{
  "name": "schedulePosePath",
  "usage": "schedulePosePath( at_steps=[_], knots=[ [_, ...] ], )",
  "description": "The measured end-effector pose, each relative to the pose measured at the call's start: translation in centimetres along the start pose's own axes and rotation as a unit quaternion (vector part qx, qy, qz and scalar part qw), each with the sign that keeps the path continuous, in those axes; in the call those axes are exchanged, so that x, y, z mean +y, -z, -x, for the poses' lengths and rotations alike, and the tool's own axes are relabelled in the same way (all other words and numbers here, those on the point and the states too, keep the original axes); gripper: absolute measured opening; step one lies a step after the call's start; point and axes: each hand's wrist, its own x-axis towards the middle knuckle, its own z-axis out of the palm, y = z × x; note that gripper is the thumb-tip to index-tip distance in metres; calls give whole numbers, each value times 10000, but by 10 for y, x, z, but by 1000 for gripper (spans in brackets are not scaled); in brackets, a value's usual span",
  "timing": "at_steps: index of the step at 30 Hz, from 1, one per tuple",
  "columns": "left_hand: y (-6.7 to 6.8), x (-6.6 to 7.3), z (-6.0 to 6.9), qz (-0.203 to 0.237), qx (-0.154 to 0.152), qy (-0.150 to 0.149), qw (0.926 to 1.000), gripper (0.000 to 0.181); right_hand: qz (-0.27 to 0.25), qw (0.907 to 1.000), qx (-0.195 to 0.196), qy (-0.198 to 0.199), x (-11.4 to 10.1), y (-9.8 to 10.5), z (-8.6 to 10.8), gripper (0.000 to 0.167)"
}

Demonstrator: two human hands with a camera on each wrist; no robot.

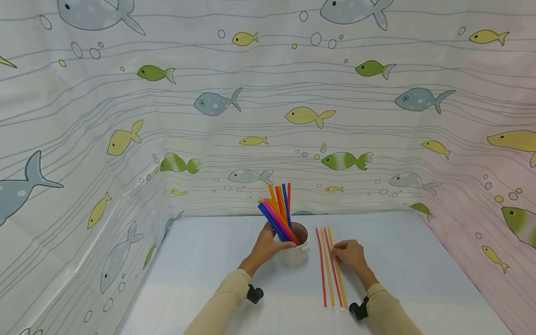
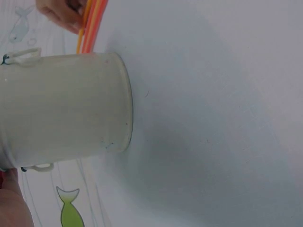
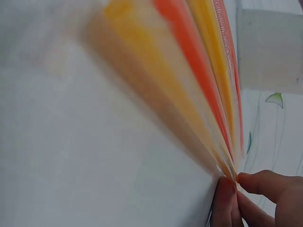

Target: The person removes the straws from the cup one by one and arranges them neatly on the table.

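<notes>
A white cup point(image 1: 294, 257) with small handles stands upright on the table, several orange, red and blue straws point(image 1: 281, 201) rising from it. At its rim my left hand point(image 1: 268, 244) grips a slanted bunch of blue, pink and orange straws point(image 1: 278, 221), thumb across the front; the fingers behind are mostly hidden. To the right of the cup lie red and yellow straws point(image 1: 326, 267) side by side, apparently in clear wrapping. My right hand point(image 1: 351, 255) pinches the rightmost yellow straw point(image 1: 338, 274) between thumb and fingers. The right wrist view shows this pinch point(image 3: 236, 182) close up.
A pale table point(image 1: 201, 256) carries everything. Fish-patterned sheeting point(image 1: 272, 158) encloses it at the back and on both sides. Black wrist cameras point(image 1: 254, 294) sit at both cuffs.
</notes>
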Motion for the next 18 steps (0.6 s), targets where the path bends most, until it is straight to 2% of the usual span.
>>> schedulePosePath(
  at_steps=[3,10,14,18],
  knots=[
    [-1,-1,0,54,18,24,10000,80,40,10000,11,48,0,-1,1,16],
    [-8,-43,-14,101,104,-97,9998,87,-55,10000,-4,0,0,-2,1,16],
    [-8,-41,-15,33,106,-126,9999,87,-158,9999,-1,-52,0,-2,0,16],
    [-8,-40,-14,-38,125,-48,9999,88,-23,10000,59,-5,1,-2,0,17]
  ],
)
